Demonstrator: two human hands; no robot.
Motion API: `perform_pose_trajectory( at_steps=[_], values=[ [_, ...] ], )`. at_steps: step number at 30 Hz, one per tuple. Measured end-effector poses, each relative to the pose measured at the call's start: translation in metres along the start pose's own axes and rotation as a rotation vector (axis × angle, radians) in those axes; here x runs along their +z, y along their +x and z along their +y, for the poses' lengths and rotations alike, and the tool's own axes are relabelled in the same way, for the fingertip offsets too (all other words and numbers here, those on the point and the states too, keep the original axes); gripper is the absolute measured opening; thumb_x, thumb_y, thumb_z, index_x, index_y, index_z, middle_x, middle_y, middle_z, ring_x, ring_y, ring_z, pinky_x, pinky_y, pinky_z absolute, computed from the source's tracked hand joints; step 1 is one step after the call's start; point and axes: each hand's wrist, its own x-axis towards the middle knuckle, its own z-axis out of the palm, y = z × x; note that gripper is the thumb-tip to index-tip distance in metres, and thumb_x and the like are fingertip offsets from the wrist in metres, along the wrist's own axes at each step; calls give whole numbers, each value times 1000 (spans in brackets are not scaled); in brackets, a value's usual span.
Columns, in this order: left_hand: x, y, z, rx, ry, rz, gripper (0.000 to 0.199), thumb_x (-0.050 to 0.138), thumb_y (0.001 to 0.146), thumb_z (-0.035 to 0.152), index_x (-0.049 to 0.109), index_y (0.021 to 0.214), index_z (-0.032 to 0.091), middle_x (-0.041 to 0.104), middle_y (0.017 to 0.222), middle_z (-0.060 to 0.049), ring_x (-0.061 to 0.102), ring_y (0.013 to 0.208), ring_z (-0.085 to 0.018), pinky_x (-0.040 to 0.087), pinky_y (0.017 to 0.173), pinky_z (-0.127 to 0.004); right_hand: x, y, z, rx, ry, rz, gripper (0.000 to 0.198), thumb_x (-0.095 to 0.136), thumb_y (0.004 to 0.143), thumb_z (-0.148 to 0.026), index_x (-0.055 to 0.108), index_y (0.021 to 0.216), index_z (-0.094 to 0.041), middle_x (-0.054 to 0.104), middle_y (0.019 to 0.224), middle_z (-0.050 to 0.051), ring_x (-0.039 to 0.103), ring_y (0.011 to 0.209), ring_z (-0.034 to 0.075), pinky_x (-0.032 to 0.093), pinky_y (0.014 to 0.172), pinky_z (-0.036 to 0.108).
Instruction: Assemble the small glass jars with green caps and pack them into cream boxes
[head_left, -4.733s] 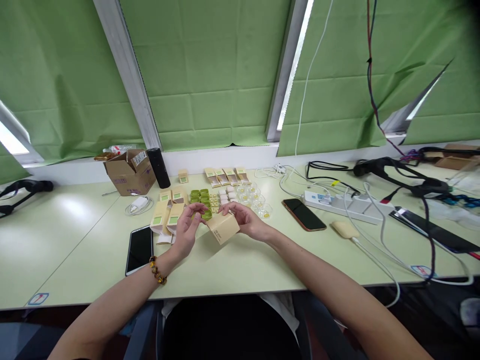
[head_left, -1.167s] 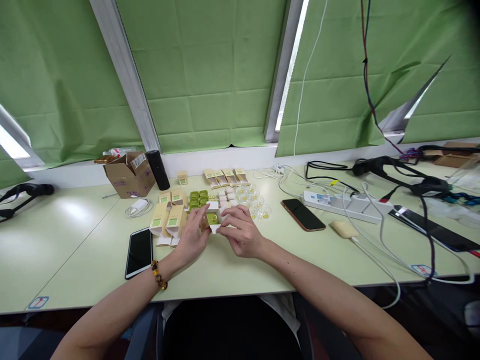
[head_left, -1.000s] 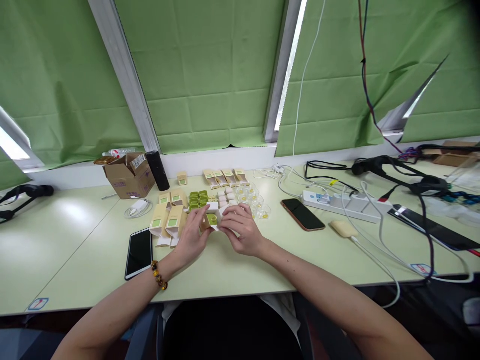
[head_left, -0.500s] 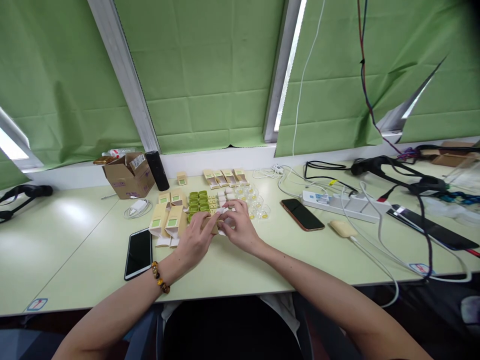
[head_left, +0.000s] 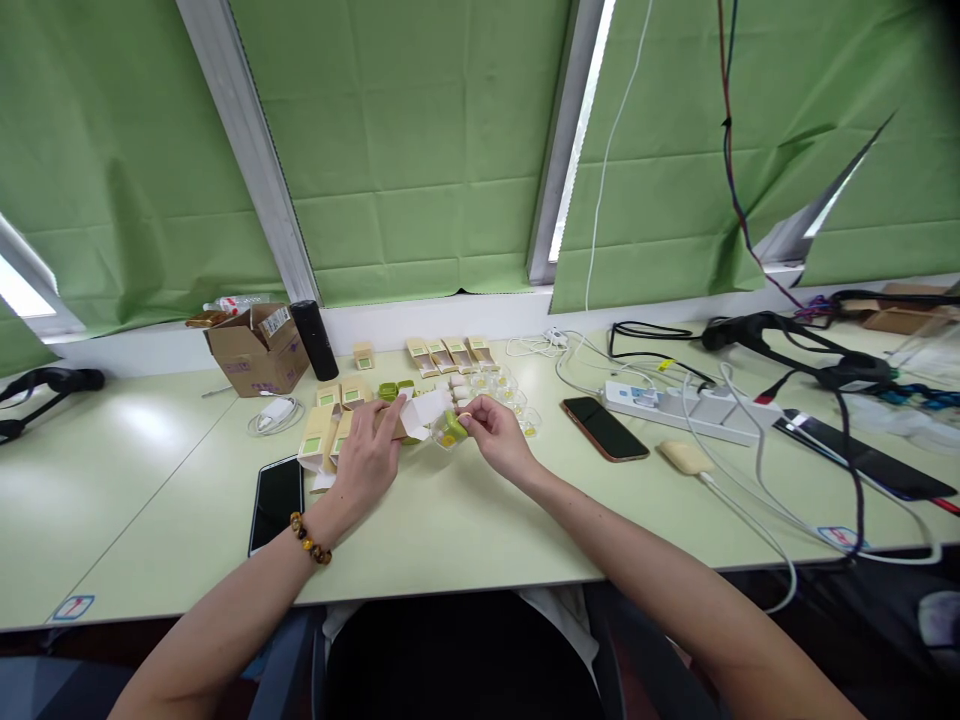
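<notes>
My left hand grips a small cardboard box whose white inner flap stands out toward the right. At the mouth of that box, the fingertips of my right hand pinch a small green container. A clear plastic piece with a yellow spot sits against the green one, partly see-through. Behind my hands are more green containers, partly covered by my left hand and the box. Several clear plastic cups with yellow bits stand beyond my right hand. Open cardboard boxes stand left of my left hand.
A row of small boxes lies at the back. A phone rests left, another phone right. Further right are a power strip, cables and a cream case. A brown carton and black cylinder stand back left.
My hands have moved apart, the left one leftward and the right one slightly right. The white flap and the green container now show between them.
</notes>
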Motion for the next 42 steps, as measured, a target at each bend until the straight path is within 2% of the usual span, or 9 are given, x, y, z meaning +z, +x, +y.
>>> perform_pose_trajectory(
  at_steps=[8,12,15,18,21,25,29,36,42],
  values=[
    [0,4,-8,-108,-261,112,63,61,101,25,40,160,28,55,142,-16,53,135,-32,53,111,-54,-9,-9,-12,-139,-522,-289,6,65,92,-22,68,88,-25,77,87,2,71,82,22,53,77,35],
    [7,1,-3,-183,-546,173,68,69,98,36,36,157,32,50,150,-15,52,139,-29,60,103,-46,-4,-15,-12,-152,-613,-355,8,70,87,-17,72,85,-25,78,84,2,72,80,23,51,73,33],
    [10,1,2,-244,-798,160,75,73,95,44,31,156,34,56,141,-13,60,129,-26,63,97,-42,-4,-14,-14,-168,-609,-361,6,73,86,-21,73,89,-26,79,90,2,73,82,23,53,75,35],
    [10,3,6,-386,-1055,60,76,71,96,51,27,156,33,64,131,-12,69,116,-24,63,95,-42,-6,-12,-18,-200,-551,-290,9,71,89,-28,73,98,-26,79,99,3,73,92,24,55,81,38],
    [9,6,10,-535,-1310,-50,73,66,97,61,29,154,31,65,141,-14,70,120,-27,64,96,-47,-5,-11,-20,-204,-446,-207,13,66,94,-31,71,103,-25,78,104,5,72,98,24,55,85,39],
    [4,9,17,-630,-1503,-164,65,60,99,65,37,149,31,60,152,-14,70,125,-31,65,96,-54,-3,-10,-19,-190,-277,-173,18,64,97,-37,71,107,-24,79,108,6,72,100,23,55,87,40],
    [1,9,22,-702,-1584,-203,66,63,97,66,41,148,29,65,145,-15,74,118,-32,67,90,-54,0,-10,-20,-151,-167,-220,33,63,99,-48,73,120,-24,79,115,9,72,108,26,54,92,42],
    [1,4,26,-696,-1626,-268,83,71,94,62,27,158,33,67,139,-14,76,109,-30,70,77,-44,5,-11,-19,-72,24,-341,57,65,93,-72,75,120,-23,78,115,10,71,105,28,55,96,44],
    [0,3,31,-644,-1548,-242,71,70,96,59,36,153,33,57,151,-15,74,108,-29,69,74,-40,11,-13,-21,69,285,-393,55,82,82,-64,74,117,-22,78,118,10,73,104,27,57,95,41]
  ],
)
